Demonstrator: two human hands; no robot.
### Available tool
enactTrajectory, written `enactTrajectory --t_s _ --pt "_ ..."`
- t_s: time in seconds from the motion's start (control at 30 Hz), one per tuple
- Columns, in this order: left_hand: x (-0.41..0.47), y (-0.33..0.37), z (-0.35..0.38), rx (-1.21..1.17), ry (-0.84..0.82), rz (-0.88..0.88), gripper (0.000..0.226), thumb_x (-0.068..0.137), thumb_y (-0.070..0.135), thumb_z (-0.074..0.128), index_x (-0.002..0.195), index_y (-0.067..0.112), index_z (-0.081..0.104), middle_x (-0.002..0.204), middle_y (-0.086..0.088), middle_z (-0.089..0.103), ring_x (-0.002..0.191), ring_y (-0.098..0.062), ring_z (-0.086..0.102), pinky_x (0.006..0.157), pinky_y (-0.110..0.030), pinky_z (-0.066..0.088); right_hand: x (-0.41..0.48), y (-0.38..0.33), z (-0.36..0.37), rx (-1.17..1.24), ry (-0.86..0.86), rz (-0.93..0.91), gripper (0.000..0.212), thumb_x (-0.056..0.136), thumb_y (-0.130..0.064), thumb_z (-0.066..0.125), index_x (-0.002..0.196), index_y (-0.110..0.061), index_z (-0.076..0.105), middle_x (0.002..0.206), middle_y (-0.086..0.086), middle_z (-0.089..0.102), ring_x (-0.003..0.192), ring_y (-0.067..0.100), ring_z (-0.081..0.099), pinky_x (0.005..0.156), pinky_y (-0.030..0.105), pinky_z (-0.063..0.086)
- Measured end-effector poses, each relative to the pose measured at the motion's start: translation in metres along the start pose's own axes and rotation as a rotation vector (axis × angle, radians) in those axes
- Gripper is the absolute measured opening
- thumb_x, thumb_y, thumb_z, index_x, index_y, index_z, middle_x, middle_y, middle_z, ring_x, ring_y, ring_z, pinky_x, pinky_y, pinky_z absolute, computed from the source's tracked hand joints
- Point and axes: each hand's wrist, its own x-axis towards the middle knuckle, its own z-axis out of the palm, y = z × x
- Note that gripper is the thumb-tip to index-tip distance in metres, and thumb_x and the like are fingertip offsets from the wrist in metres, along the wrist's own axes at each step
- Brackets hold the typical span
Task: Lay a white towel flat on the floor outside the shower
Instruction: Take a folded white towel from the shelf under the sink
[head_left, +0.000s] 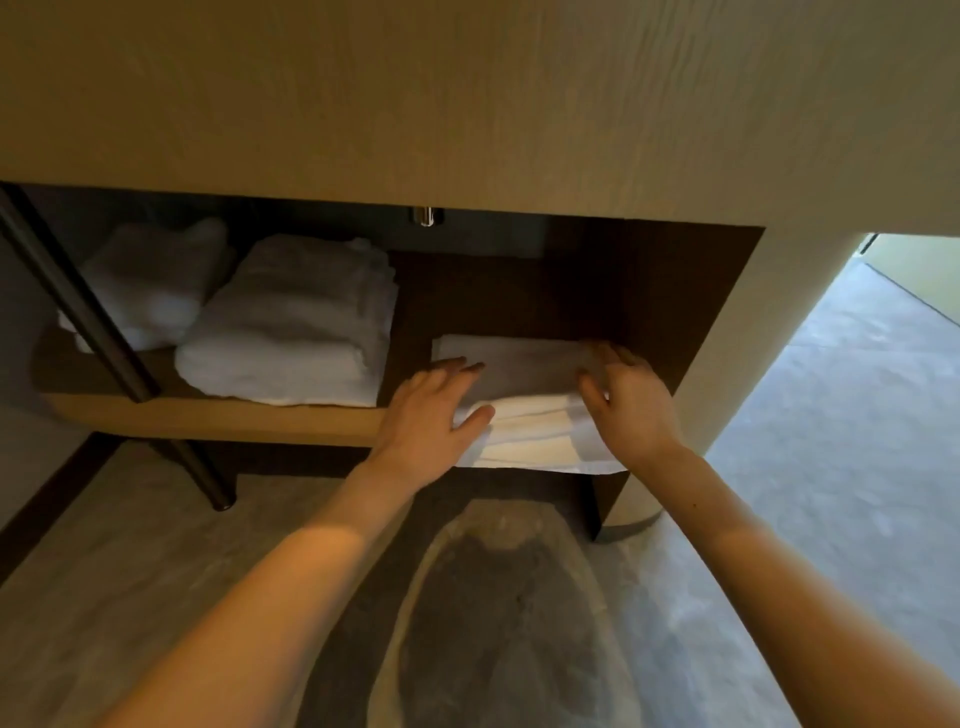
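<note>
A folded white towel (535, 395) lies on the low wooden shelf (218, 418) under the vanity, at the shelf's right end, its front part hanging over the edge. My left hand (434, 410) holds the towel's left side, fingers on top and thumb against the front fold. At the towel's right side my right hand (626, 397) grips it with fingers over the top and thumb curled in front. The towel's right rear corner is hidden by that hand.
A thick stack of folded white towels (291, 322) sits on the shelf to the left, with another pile (150, 286) behind a dark metal leg (88, 317). The vanity front (467, 104) overhangs above. Grey stone floor (831, 415) spreads right and below.
</note>
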Motion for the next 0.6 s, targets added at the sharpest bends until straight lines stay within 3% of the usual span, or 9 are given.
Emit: enactTrajectory --t_s 0.13,0.27,0.43,0.6 --pt "0.004 -0.014 0.031 0.105 -0.12 0.061 0.058 0.093 0.062 0.036 0.146 0.039 0.03 0.157 0.005 0.029 0.141 -0.023 0.026 0.115 -0.045 0.026 -0.01 0.015 0.029 -0.011 -0.049 0.069 0.034 0.1 -0.028 0.047 0.129 -0.017 0.061 0.126 0.009 0.065 0.111 0.028 0.059 0.098 0.043 0.047" --pt "-0.008 -0.026 0.056 0.061 -0.118 0.064 0.056 0.095 0.059 0.037 0.146 0.04 0.029 0.158 0.007 0.026 0.145 -0.022 0.019 0.117 -0.043 0.019 -0.036 0.025 0.051 0.232 -0.045 0.182 0.031 0.101 -0.026 0.046 0.128 -0.02 0.061 0.129 0.005 0.062 0.116 0.023 0.056 0.1 0.028 0.04" --pt "-0.029 -0.027 0.069 -0.095 -0.052 0.027 0.054 0.096 0.055 0.04 0.148 0.041 0.027 0.161 0.012 0.018 0.149 -0.017 0.008 0.113 -0.033 0.008 -0.054 0.033 0.057 0.247 -0.075 0.161 0.038 0.101 -0.033 0.046 0.137 -0.028 0.052 0.144 -0.001 0.051 0.129 0.02 0.047 0.109 0.03 0.033" --pt "-0.05 -0.024 0.069 -0.154 0.004 -0.004 0.056 0.093 0.06 0.036 0.146 0.042 0.033 0.16 0.013 0.021 0.148 -0.014 0.008 0.116 -0.038 0.01 -0.077 0.03 0.056 0.261 -0.058 0.118 0.046 0.097 -0.049 0.037 0.137 -0.03 0.052 0.145 -0.004 0.049 0.132 0.017 0.045 0.11 0.029 0.03"
